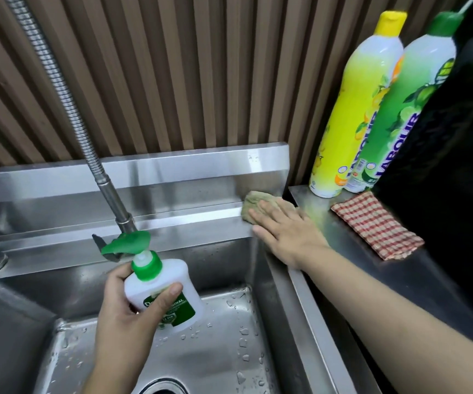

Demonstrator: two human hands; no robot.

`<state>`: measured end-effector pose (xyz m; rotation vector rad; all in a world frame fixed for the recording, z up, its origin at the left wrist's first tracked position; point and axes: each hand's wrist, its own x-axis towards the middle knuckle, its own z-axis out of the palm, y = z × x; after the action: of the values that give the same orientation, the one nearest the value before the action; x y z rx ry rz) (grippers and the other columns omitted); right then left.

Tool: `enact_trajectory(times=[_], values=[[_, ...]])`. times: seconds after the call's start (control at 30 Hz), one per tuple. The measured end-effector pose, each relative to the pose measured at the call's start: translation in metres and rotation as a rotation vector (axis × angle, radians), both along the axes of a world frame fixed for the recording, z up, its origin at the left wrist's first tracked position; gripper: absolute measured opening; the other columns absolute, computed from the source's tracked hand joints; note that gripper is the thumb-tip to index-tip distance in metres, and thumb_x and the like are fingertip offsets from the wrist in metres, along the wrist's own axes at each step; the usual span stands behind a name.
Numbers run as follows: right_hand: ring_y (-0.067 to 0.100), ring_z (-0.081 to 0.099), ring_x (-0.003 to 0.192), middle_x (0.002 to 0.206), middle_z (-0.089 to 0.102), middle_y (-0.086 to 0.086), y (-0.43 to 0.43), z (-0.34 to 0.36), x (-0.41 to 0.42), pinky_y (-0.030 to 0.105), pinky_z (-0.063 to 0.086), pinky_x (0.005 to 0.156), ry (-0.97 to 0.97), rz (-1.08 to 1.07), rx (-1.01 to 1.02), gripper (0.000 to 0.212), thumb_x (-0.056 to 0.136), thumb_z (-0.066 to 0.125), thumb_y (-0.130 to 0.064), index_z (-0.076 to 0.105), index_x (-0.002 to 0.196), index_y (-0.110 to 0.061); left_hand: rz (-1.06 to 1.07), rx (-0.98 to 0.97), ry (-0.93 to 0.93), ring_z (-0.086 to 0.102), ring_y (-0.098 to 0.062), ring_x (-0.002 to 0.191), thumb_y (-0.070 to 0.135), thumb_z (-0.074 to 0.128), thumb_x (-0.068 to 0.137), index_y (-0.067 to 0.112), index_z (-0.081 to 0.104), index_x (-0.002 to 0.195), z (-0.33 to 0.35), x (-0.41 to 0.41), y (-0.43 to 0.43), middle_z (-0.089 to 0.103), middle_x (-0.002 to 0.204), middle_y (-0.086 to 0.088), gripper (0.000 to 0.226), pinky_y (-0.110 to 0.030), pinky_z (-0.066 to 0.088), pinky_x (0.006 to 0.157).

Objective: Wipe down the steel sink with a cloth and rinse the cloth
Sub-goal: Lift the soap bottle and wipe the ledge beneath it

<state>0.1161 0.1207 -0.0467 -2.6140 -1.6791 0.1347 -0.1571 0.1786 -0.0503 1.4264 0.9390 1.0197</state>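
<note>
Cloth (253, 201) lies under the flat right hand (286, 234), apparently pressed.

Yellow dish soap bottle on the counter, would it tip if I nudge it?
Likely tippy: the yellow dish soap bottle is tall on a narrow base. Seems nearly full, so probably heavy. Smooth plastic may slip.

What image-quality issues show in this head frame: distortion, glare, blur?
Head view: wide-angle distortion splays the wall slats and leans the detergent bottles; glare streaks the sink backsplash; the pump on the soap bottle in the left hand is smeared; right hand and cloth look fairly sharp.
</note>
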Motion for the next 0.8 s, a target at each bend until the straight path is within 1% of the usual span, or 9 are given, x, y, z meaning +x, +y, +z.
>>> enact_trajectory(times=[0.1, 0.23, 0.3, 0.4, 0.47, 0.6, 0.67, 0.73, 0.8], values=[[0.019, -0.004, 0.146, 0.159, 0.004, -0.011, -0.014, 0.000, -0.022, 0.042, 0.004, 0.118, 0.061, -0.160, 0.017, 0.075, 0.081, -0.007, -0.071, 0.010, 0.147, -0.041, -0.014, -0.027, 0.026, 0.061, -0.003, 0.062, 0.021, 0.080, 0.054, 0.041, 0.053, 0.092, -0.001, 0.001, -0.005, 0.069, 0.079, 0.016, 0.050, -0.037, 0.050, 0.061], [0.019, -0.008, 0.146, 0.159, 0.002, -0.011, -0.053, 0.002, -0.058, 0.043, -0.004, 0.116, 0.064, -0.146, -0.017, 0.116, 0.046, -0.040, -0.075, 0.003, 0.147, -0.040, -0.047, -0.040, 0.075, 0.062, -0.003, 0.065, 0.019, 0.079, 0.058, 0.041, 0.053, 0.092, 0.001, -0.001, -0.003, 0.069, 0.082, 0.015, 0.048, -0.029, 0.052, 0.056], [0.019, -0.009, 0.146, 0.159, 0.002, -0.013, -0.047, 0.002, -0.050, 0.044, -0.003, 0.116, 0.104, -0.155, -0.037, 0.101, 0.058, -0.028, -0.078, 0.003, 0.147, -0.041, -0.063, -0.022, 0.106, 0.064, -0.007, 0.070, 0.026, 0.079, 0.055, 0.043, 0.054, 0.093, 0.004, 0.000, -0.002, 0.069, 0.086, 0.013, 0.048, -0.030, 0.053, 0.060], [0.020, -0.013, 0.145, 0.159, -0.003, -0.012, -0.001, 0.004, -0.021, 0.048, -0.005, 0.116, 0.178, -0.147, -0.079, 0.060, 0.091, 0.008, -0.063, 0.006, 0.147, -0.040, -0.065, 0.019, 0.115, 0.061, 0.001, 0.068, 0.026, 0.079, 0.056, 0.044, 0.052, 0.092, 0.010, 0.007, -0.002, 0.067, 0.084, 0.021, 0.048, -0.014, 0.050, 0.055], [0.020, -0.015, 0.145, 0.159, -0.006, -0.012, 0.013, 0.007, -0.011, 0.048, -0.007, 0.116, 0.198, -0.129, -0.090, 0.056, 0.095, 0.014, -0.058, 0.006, 0.148, -0.040, -0.072, 0.027, 0.101, 0.060, 0.004, 0.066, 0.022, 0.079, 0.058, 0.043, 0.052, 0.091, 0.014, 0.014, -0.004, 0.067, 0.083, 0.021, 0.047, -0.010, 0.048, 0.053], [0.017, -0.009, 0.145, 0.158, 0.004, -0.014, -0.035, -0.006, -0.019, 0.042, -0.003, 0.116, 0.146, -0.062, 0.020, 0.050, 0.099, 0.023, -0.047, 0.012, 0.147, -0.039, -0.084, 0.004, 0.099, 0.063, -0.006, 0.074, 0.032, 0.087, 0.054, 0.047, 0.053, 0.091, 0.010, 0.018, -0.005, 0.068, 0.086, 0.013, 0.053, -0.027, 0.053, 0.065], [0.023, 0.007, 0.146, 0.156, 0.020, -0.009, -0.049, -0.015, -0.018, 0.044, 0.009, 0.118, 0.127, 0.021, 0.110, 0.050, 0.098, 0.037, -0.030, 0.024, 0.146, -0.035, -0.089, -0.009, 0.094, 0.064, -0.017, 0.081, 0.048, 0.082, 0.043, 0.048, 0.054, 0.092, 0.006, 0.018, -0.004, 0.068, 0.091, 0.008, 0.057, -0.039, 0.052, 0.070], [0.031, 0.041, 0.133, 0.139, 0.051, -0.001, -0.043, -0.020, -0.011, 0.046, 0.036, 0.108, 0.138, 0.071, 0.371, 0.051, 0.084, 0.054, -0.011, 0.052, 0.133, -0.025, -0.084, -0.021, 0.074, 0.065, -0.021, 0.083, 0.050, 0.078, 0.039, 0.050, 0.054, 0.091, 0.002, 0.016, -0.002, 0.068, 0.095, 0.003, 0.057, -0.043, 0.053, 0.071], [0.018, 0.056, 0.117, 0.124, 0.061, -0.005, -0.033, -0.012, -0.006, 0.021, 0.041, 0.102, 0.389, -0.093, 0.651, 0.046, 0.080, 0.053, -0.002, 0.062, 0.123, -0.018, -0.082, -0.033, 0.057, 0.065, -0.020, 0.082, 0.048, 0.078, 0.038, 0.051, 0.055, 0.089, 0.001, 0.016, -0.001, 0.068, 0.095, 0.001, 0.056, -0.042, 0.053, 0.071]])
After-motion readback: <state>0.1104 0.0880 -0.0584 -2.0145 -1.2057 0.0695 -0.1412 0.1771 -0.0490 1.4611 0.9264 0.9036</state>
